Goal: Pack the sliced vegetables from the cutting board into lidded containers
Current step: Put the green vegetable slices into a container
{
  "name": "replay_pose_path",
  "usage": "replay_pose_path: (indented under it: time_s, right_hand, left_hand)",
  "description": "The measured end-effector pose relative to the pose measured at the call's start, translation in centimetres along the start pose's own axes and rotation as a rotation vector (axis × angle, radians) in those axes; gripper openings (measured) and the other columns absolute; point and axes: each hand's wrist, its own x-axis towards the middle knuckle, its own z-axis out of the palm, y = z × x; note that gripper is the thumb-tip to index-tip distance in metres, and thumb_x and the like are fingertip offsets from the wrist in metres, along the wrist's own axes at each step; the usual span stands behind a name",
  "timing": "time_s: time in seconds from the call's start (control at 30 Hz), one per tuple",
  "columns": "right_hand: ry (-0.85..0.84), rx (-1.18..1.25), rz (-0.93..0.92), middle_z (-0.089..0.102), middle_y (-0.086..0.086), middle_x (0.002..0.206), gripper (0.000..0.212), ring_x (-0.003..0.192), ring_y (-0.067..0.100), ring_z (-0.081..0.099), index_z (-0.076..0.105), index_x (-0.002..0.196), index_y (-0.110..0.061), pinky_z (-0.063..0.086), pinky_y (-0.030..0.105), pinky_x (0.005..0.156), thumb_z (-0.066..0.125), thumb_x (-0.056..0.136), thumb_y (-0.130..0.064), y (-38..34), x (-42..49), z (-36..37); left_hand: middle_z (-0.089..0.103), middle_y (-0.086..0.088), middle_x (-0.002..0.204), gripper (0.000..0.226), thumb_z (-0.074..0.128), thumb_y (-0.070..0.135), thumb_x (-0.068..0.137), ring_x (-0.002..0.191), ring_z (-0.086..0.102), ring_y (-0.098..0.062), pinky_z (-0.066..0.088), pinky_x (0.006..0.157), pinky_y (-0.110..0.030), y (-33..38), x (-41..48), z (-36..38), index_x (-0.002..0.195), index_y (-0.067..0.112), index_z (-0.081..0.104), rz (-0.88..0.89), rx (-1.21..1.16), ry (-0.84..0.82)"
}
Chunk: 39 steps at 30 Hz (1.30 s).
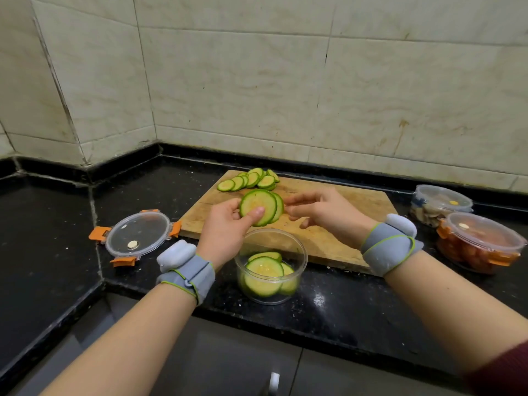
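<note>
My left hand [225,224] holds a small stack of large zucchini slices [261,202] upright above the wooden cutting board [343,224], thumb pressed on the front slice. My right hand [323,210] hovers just to the right of the stack, fingertips at its edge, fingers apart. Below the stack stands an open clear round container [297,252] with a few zucchini slices [264,272] inside. Several smaller zucchini slices [251,179] lie fanned at the board's far edge. The container's clear lid [135,235] with orange clips lies flat to the left on the counter.
Two lidded containers stand at the right: one with orange clips holding red pieces [480,242], and behind it one with pale pieces [440,204]. The black stone counter [57,238] runs into a tiled corner. Its front edge [285,327] is close to the open container.
</note>
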Motion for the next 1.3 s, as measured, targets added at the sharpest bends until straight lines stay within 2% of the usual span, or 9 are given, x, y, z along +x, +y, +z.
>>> replay_pose_path:
  time_s: [0.23,0.33,0.5,0.73,0.9,0.97,1.07,1.13,1.3]
  right_hand:
    - [-0.012,-0.035,0.014,0.062,0.007,0.067,0.013,0.054,0.010,0.053,0.064,0.083,-0.008,0.039,0.021,0.048,0.068,0.079,0.003,0.3,-0.2,0.1]
    - [-0.017,-0.240,0.033,0.064,0.006,0.064,0.013,0.052,0.011,0.051,0.065,0.085,-0.007,0.039,0.020,0.045,0.068,0.075,0.001,-0.3,-0.7,-0.3]
    - [-0.122,-0.790,-0.080,0.070,0.003,0.082,0.018,0.074,0.018,0.064,0.068,0.087,-0.016,0.054,0.029,0.068,0.075,0.070,-0.015,-0.8,-2.0,1.2]
    - [-0.264,-0.691,-0.029,0.075,0.003,0.082,0.013,0.069,0.007,0.061,0.076,0.085,-0.013,0.054,0.028,0.074,0.078,0.073,-0.019,-0.9,-2.1,1.4]
    - [-0.225,-0.741,-0.034,0.065,-0.007,0.069,0.015,0.063,0.003,0.054,0.076,0.080,-0.017,0.044,0.013,0.057,0.083,0.068,-0.024,-0.1,-2.3,2.0]
    - [-0.211,-0.794,-0.059,0.060,-0.010,0.071,0.018,0.069,0.006,0.054,0.077,0.082,-0.020,0.041,0.017,0.059,0.083,0.068,-0.029,0.0,-2.2,2.3]
    - [-0.189,-0.895,-0.077,0.053,-0.011,0.072,0.027,0.075,0.009,0.054,0.078,0.089,-0.023,0.043,0.023,0.067,0.082,0.067,-0.038,-0.1,-2.0,2.4]
    - [-0.218,-0.903,-0.049,0.055,-0.012,0.073,0.029,0.076,0.008,0.054,0.078,0.092,-0.023,0.043,0.022,0.067,0.081,0.069,-0.039,-0.1,-1.9,2.4]
    - [-0.275,-0.802,0.027,0.069,-0.010,0.074,0.027,0.076,0.006,0.061,0.079,0.089,-0.021,0.052,0.025,0.076,0.083,0.067,-0.035,0.6,-1.1,2.0]
  left_hand:
    - [0.075,0.002,0.086,0.020,0.062,0.031,0.089,0.086,0.068,-0.013,0.052,0.085,-0.031,-0.3,-0.6,-0.3,0.093,0.016,0.074,-0.016,0.096,-0.076]
    - [0.067,-0.010,0.076,0.019,0.064,0.029,0.088,0.074,0.057,-0.019,0.046,0.075,-0.036,-0.4,-0.8,-0.6,0.087,0.013,0.074,0.084,0.284,-0.005]
    - [0.064,0.007,0.091,0.031,0.070,0.026,0.081,0.101,0.047,-0.019,0.039,0.090,-0.033,-0.5,-0.8,-0.3,0.111,0.033,0.069,0.189,0.606,-0.095]
    - [0.056,0.017,0.093,0.019,0.067,0.033,0.083,0.109,0.033,-0.011,0.028,0.097,-0.024,-0.1,-0.6,-0.8,0.101,0.030,0.073,0.130,0.645,-0.302]
    - [0.050,0.015,0.111,0.016,0.074,0.038,0.076,0.117,0.029,-0.012,0.028,0.108,-0.038,-0.2,-0.5,-1.1,0.090,0.030,0.076,0.122,0.700,-0.297]
    - [0.046,0.016,0.121,0.015,0.075,0.039,0.075,0.125,0.025,-0.013,0.025,0.111,-0.041,-0.3,-0.3,-1.0,0.086,0.030,0.077,0.103,0.717,-0.286]
    - [0.058,0.005,0.126,0.017,0.075,0.037,0.076,0.126,0.040,-0.009,0.034,0.106,-0.033,-0.5,0.2,-0.7,0.085,0.024,0.078,0.013,0.649,-0.357]
    - [0.071,-0.004,0.107,0.018,0.076,0.034,0.076,0.111,0.060,-0.012,0.047,0.096,-0.033,-0.6,0.4,-0.6,0.081,0.017,0.079,-0.072,0.548,-0.416]
    - [0.075,0.001,0.091,0.021,0.078,0.041,0.072,0.092,0.066,-0.013,0.054,0.087,-0.035,-0.6,1.4,-0.6,0.080,0.022,0.079,-0.140,0.569,-0.493]
